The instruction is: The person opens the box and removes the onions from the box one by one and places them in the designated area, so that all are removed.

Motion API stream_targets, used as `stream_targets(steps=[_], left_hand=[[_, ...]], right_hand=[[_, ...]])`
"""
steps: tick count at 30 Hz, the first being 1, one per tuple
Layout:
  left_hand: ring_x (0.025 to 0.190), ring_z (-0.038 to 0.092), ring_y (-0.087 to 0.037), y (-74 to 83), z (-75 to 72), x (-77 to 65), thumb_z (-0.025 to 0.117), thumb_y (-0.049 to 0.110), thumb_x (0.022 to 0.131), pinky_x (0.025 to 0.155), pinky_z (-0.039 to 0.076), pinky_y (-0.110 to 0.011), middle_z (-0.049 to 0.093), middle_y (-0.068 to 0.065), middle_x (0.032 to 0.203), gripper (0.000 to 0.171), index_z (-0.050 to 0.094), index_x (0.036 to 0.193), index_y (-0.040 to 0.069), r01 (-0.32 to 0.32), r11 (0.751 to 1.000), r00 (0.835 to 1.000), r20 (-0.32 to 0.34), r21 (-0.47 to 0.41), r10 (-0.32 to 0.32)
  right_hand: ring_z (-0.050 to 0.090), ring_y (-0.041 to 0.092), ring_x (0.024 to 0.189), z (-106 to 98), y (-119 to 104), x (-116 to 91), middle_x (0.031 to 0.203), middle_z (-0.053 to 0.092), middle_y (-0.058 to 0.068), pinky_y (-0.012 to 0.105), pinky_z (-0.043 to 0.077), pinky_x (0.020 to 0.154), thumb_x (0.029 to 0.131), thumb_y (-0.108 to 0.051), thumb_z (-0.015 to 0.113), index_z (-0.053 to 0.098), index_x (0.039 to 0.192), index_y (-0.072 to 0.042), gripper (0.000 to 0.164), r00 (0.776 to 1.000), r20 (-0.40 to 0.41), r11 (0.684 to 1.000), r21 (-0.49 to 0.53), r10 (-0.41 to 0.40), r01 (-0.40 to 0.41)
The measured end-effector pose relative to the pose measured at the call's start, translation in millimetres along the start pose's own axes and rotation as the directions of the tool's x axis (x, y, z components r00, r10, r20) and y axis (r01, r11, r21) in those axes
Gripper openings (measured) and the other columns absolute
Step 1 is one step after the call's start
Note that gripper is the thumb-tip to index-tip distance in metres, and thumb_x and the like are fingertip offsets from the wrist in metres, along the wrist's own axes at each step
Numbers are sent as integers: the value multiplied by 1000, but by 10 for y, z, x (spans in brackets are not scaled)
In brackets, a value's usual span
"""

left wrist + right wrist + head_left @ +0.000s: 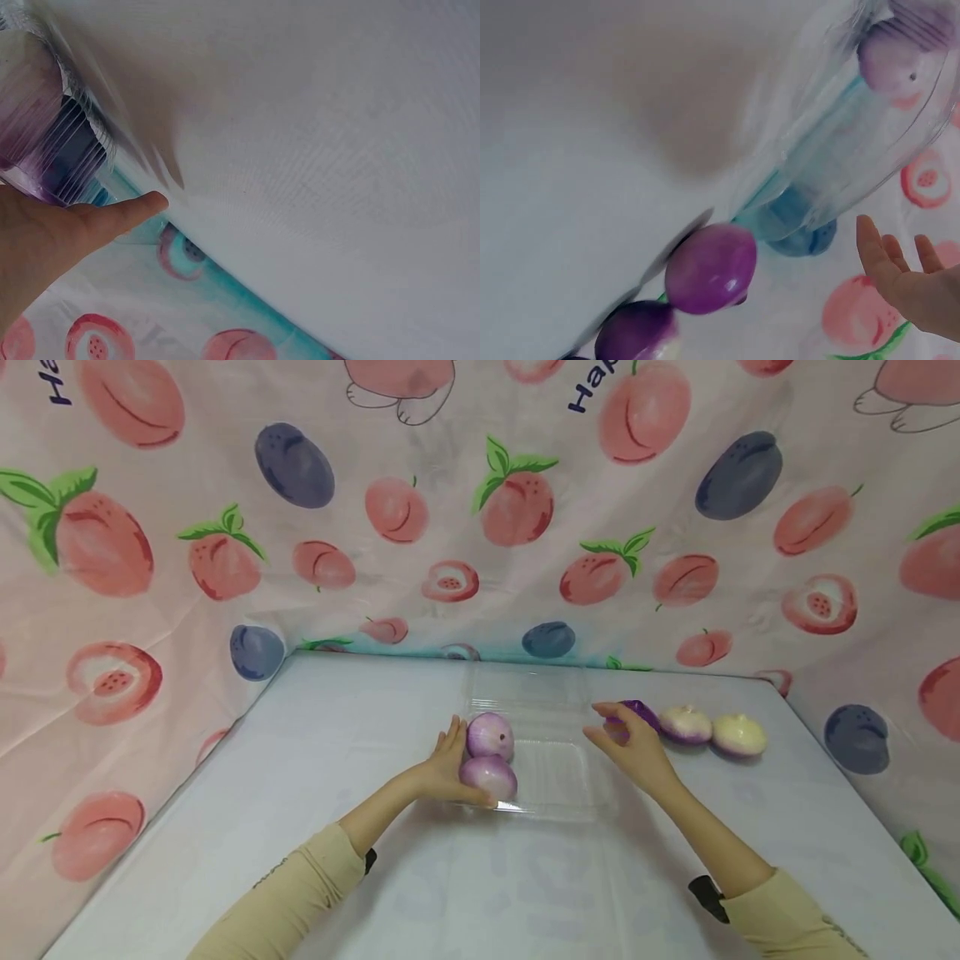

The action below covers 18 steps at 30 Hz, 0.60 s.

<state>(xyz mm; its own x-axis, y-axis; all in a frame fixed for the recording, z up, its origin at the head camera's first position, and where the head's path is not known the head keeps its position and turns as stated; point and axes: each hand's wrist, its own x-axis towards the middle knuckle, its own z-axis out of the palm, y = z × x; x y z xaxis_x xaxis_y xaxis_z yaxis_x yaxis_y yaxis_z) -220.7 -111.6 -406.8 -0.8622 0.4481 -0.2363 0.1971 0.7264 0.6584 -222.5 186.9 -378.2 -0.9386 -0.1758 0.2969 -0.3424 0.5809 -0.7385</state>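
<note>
In the head view a clear plastic box (pixel 558 777) with its lid folded back lies in mid-table. Two pale purple onions (pixel 491 737) sit one before the other along its left side. My left hand (pixel 444 770) rests against the box's left side, fingers straight, thumb out along the front edge. My right hand (pixel 636 752) hovers at the box's right with thumb and fingers apart, nothing between them. Partly behind it is a dark purple onion (pixel 647 713), seen whole in the right wrist view as a glossy purple onion (pixel 711 268), apart from the fingers (pixel 885 262).
Right of the dark onion stand a white-and-purple onion (pixel 686 725) and a yellowish-white onion (pixel 738 735) in a row. A fruit-printed cloth (pixel 450 527) hangs at the back and sides. White cloth covers the table (pixel 337 718).
</note>
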Motion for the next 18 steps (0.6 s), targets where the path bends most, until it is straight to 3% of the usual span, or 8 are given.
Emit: stream_targets(steps=[6, 12, 18], left_hand=[[140, -17, -46, 15, 4, -4, 80, 48, 69, 115, 8, -57, -25, -20, 153, 133, -15, 147, -3, -9, 1000, 1000, -3, -6, 9], [140, -16, -47, 11, 14, 14, 80, 48, 69, 115, 9, -57, -25, -20, 153, 133, -15, 147, -3, -14, 1000, 1000, -8, -6, 14], [140, -15, -47, 4, 26, 10, 80, 48, 69, 115, 9, -58, -24, -20, 154, 132, -14, 147, -3, -1, 1000, 1000, -14, -16, 1]], right_hand=[[58, 42, 112, 125, -114, -46, 129, 54, 25, 48, 52, 89, 92, -26, 62, 51, 129, -2, 46, 986, 134, 993, 56, 98, -106], [57, 40, 115, 237, -182, -89, 132, 52, 23, 46, 52, 90, 91, -26, 62, 50, 131, -5, 47, 969, 201, 980, 109, 142, -166], [58, 39, 113, 404, -205, -100, 132, 51, 24, 43, 52, 90, 92, -25, 61, 50, 131, -3, 45, 950, 305, 979, 167, 64, -119]])
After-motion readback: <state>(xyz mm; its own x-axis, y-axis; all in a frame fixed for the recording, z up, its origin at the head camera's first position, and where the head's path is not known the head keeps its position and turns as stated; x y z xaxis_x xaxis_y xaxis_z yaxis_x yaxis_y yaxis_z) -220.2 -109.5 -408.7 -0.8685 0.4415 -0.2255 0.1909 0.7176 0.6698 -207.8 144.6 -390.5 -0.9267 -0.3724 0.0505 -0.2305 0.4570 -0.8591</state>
